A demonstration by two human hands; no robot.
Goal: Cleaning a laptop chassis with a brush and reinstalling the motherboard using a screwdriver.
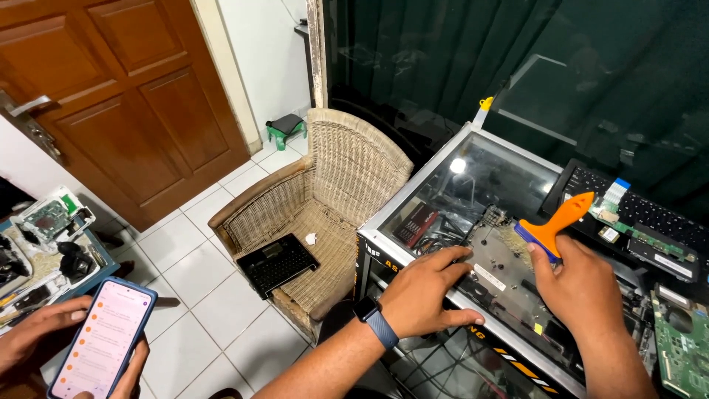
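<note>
While the left hand [428, 292] lies flat on the grey panel [509, 270], the right hand [580, 284] grips the orange brush [559, 222], its handle pointing to two o'clock, bristles just above the panel.

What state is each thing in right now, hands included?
Left hand: flat on the laptop part, holding nothing.
Right hand: closed on the orange brush.
Laptop part: opened up, lying on the glass-sided case.
Keyboard: detached, lying on the wicker chair.
Door: shut.
Phone: screen lit, held by another person.
</note>
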